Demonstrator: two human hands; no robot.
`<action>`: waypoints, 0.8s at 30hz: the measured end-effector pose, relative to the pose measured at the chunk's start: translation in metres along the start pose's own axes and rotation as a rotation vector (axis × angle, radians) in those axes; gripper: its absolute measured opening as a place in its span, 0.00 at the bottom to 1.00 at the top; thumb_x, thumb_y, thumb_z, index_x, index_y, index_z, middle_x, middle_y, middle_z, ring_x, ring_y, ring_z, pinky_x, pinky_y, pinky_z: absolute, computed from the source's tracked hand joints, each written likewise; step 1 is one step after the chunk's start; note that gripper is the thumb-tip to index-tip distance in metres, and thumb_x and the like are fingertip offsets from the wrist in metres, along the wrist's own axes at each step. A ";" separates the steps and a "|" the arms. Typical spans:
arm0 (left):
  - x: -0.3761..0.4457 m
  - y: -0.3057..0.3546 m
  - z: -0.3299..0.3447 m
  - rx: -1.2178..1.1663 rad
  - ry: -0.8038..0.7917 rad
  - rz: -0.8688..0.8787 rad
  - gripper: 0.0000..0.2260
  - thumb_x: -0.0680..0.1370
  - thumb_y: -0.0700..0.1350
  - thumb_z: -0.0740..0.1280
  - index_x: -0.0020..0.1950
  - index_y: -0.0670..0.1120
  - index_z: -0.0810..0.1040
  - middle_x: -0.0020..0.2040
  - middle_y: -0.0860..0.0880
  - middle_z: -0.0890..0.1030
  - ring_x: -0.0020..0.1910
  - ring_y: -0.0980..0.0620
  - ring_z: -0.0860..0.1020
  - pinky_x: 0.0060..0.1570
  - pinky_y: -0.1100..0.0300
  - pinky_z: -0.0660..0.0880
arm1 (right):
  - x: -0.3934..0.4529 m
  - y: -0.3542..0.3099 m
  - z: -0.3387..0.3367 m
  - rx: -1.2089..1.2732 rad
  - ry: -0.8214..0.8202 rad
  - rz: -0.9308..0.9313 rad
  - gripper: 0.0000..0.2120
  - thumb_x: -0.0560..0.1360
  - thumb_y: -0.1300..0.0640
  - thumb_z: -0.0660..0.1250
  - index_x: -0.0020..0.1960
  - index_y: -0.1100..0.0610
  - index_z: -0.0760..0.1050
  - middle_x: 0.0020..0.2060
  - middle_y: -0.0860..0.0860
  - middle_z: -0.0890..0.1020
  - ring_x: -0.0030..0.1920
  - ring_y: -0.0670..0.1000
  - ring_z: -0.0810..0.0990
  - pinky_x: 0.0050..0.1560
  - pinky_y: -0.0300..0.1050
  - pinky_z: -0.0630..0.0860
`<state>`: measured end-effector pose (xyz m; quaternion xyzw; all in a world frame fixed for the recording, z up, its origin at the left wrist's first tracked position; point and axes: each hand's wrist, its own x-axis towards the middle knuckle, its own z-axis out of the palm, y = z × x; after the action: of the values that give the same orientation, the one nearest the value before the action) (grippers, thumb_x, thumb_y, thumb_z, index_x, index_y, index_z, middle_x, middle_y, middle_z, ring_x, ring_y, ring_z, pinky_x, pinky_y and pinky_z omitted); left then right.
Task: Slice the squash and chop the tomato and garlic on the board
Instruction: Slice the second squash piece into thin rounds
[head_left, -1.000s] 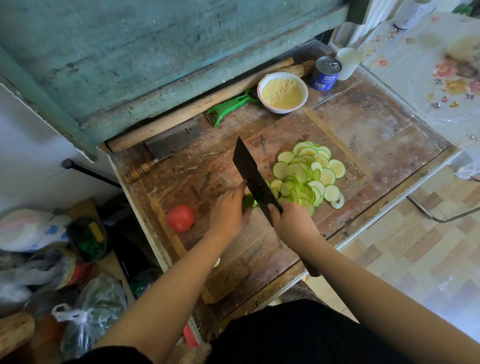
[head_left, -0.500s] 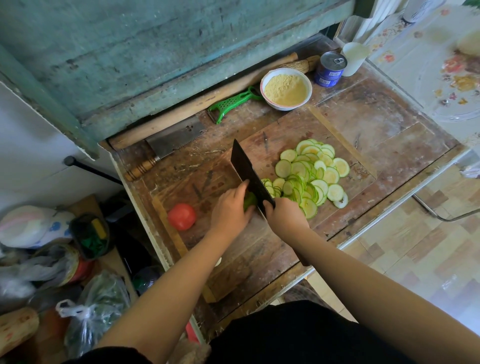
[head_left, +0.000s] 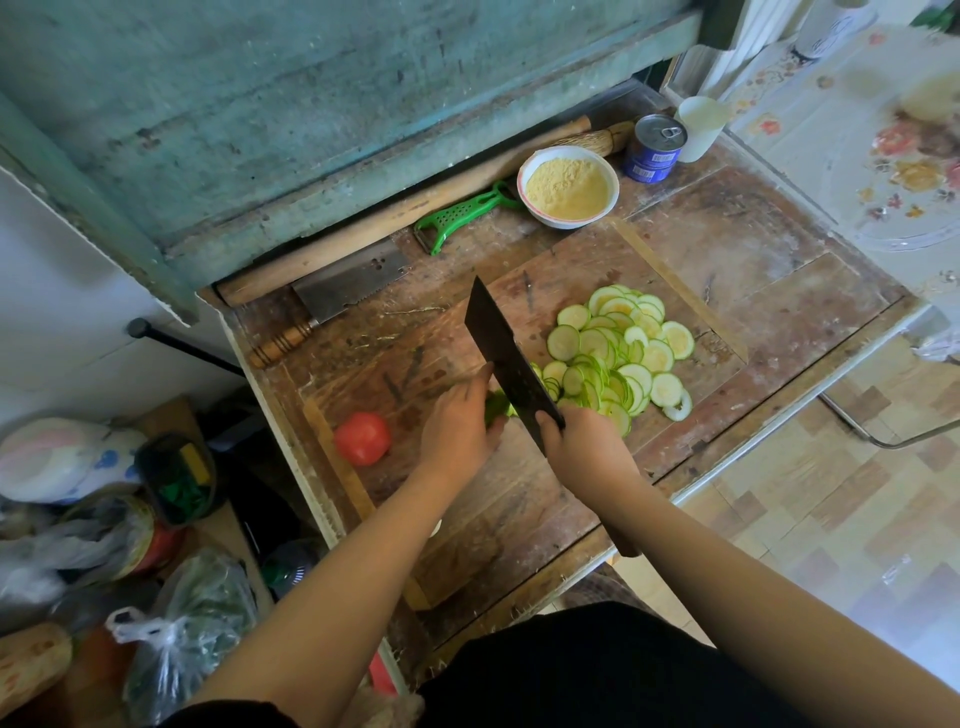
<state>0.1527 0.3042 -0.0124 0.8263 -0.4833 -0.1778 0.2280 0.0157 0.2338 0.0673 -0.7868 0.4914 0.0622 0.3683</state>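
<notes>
Landmark = the worn rectangular wooden cutting board (head_left: 519, 499). Off its left edge: a heap of plastic bags and containers (head_left: 98, 525), count unreadable. On the board's left part: 1 round red tomato (head_left: 362, 438), whole, apart from both hands. Behind the board's left corner: 1 steel cleaver with a ringed wooden handle (head_left: 332, 304), lying flat, and behind that 1 long wooden rolling pin (head_left: 395, 215) along the wall. Board centre: left hand (head_left: 457, 426), fingers curled down on the short dark-green squash stub (head_left: 497, 405), pinning it to the board; only a small bit of the stub shows. Touching the stub's right side: 1 dark broad-bladed cleaver (head_left: 506, 358), edge down. Right hand (head_left: 584, 452) wraps its handle, fingers closed round it, at the board's near middle. Behind the board's centre: 1 green plastic peeler (head_left: 465, 213). On the board's right part: a pile of pale-green round squash slices (head_left: 618, 353), overlapping, too many to count exactly, well over twenty. Behind the board's right corner: 1 white bowl of yellow meal (head_left: 568, 186), 1 small straw brush (head_left: 597, 140), 1 blue tin can (head_left: 654, 148), 1 white cup (head_left: 698, 127). No garlic visible to me.
</notes>
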 end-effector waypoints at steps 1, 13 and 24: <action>0.000 0.000 0.000 0.000 0.002 0.000 0.29 0.75 0.49 0.69 0.73 0.47 0.63 0.58 0.47 0.79 0.58 0.46 0.75 0.54 0.52 0.73 | 0.000 0.000 0.000 -0.006 0.000 -0.002 0.14 0.81 0.50 0.55 0.40 0.55 0.68 0.29 0.49 0.72 0.29 0.50 0.71 0.26 0.42 0.64; 0.000 -0.001 -0.001 -0.005 -0.013 0.000 0.30 0.74 0.46 0.70 0.73 0.43 0.63 0.59 0.42 0.77 0.59 0.42 0.74 0.56 0.49 0.73 | 0.015 -0.007 0.018 -0.055 -0.042 0.056 0.15 0.81 0.50 0.54 0.44 0.58 0.71 0.34 0.52 0.73 0.36 0.55 0.72 0.34 0.43 0.66; 0.001 -0.002 -0.001 -0.009 -0.046 -0.029 0.32 0.74 0.47 0.68 0.75 0.48 0.59 0.59 0.47 0.77 0.59 0.46 0.74 0.56 0.51 0.74 | 0.004 -0.002 0.004 0.003 0.032 -0.024 0.18 0.81 0.50 0.56 0.33 0.49 0.62 0.28 0.49 0.72 0.29 0.52 0.71 0.27 0.43 0.63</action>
<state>0.1548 0.3044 -0.0123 0.8279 -0.4755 -0.2025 0.2180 0.0201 0.2342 0.0636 -0.7931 0.4877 0.0444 0.3622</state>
